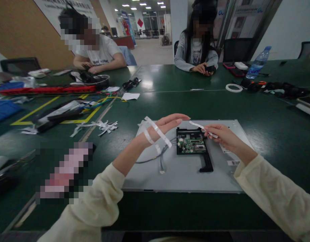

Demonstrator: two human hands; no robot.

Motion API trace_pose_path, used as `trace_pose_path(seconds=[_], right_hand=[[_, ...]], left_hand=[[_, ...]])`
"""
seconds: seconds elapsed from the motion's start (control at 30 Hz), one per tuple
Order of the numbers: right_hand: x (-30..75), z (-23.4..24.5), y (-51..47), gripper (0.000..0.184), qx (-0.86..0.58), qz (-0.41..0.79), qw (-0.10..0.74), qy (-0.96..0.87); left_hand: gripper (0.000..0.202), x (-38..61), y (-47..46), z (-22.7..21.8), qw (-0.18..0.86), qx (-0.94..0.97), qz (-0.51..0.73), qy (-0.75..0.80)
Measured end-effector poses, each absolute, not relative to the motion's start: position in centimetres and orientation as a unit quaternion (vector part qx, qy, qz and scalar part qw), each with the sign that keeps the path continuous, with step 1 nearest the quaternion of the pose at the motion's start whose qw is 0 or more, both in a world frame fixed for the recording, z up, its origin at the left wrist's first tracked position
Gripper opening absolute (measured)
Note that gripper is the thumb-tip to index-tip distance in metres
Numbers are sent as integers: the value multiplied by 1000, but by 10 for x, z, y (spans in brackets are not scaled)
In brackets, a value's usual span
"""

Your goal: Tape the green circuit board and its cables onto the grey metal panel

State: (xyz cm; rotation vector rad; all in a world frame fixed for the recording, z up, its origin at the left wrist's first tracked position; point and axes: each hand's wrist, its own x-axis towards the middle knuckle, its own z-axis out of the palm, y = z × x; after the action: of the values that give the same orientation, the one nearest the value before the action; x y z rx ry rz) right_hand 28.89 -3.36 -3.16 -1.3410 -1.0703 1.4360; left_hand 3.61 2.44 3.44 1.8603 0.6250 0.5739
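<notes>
A grey metal panel [185, 174] lies flat on the green table in front of me. On it sits a green circuit board [191, 144] in a black frame, with grey cables [157, 157] trailing to the left. My left hand [161, 129] hovers over the panel's left part, fingers stretched out flat, with several white tape strips [157, 131] stuck across its back and wrist. My right hand [221, 134] pinches one end of a white tape strip [201, 127] just above the board's right edge.
Loose white tape pieces [101, 127] lie left of the panel. A tape roll [234, 88], a water bottle [258, 63] and dark tools sit at the back right. Two other people sit at the far side. Red and blue trays, cables and yellow floor-style markings fill the left.
</notes>
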Motion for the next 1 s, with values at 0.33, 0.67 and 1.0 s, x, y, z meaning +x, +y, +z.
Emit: trace_pose_path(seconds=[0.33,0.67,1.0], right_hand=[[282,-33,-31,30,-569,549,424,-441],[279,-35,-28,24,-590,547,380,-456],[276,-30,-29,21,-611,542,358,-452]], left_hand=[[39,84,22,-17,429,827,258,258],[35,86,24,-24,342,823,308,332],[46,90,28,-35,345,823,209,399]])
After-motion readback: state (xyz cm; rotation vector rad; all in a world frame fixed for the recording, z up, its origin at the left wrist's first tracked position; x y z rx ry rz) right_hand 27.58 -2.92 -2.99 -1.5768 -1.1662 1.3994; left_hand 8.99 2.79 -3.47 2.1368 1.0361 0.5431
